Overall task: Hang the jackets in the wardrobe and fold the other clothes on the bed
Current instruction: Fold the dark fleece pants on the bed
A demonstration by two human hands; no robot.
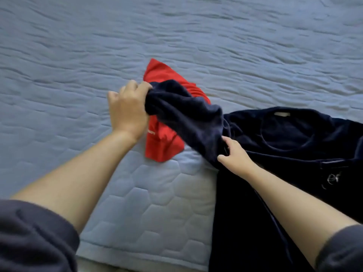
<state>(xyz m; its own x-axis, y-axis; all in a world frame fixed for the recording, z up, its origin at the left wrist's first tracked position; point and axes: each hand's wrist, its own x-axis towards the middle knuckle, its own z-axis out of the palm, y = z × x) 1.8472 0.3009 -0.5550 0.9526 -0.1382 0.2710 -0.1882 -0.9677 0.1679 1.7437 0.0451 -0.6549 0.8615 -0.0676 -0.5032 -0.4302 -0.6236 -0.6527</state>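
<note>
Sweater (294, 134) x1, navy, gripped by L hand (127, 110), R hand (235, 154), red top (163, 144) x1

The red garment (167, 146) carries small white lettering (151, 132), too blurred to read. On the navy garment (294, 134) right of it, a pale neck label (281, 114) and a white emblem (333, 178) are illegible.

Before you, the pale blue quilted bed (137, 203) carries a folded red fabric garment (165, 146). A dark navy fleece garment (294, 134) lies just beside it, near the front edge.
</note>
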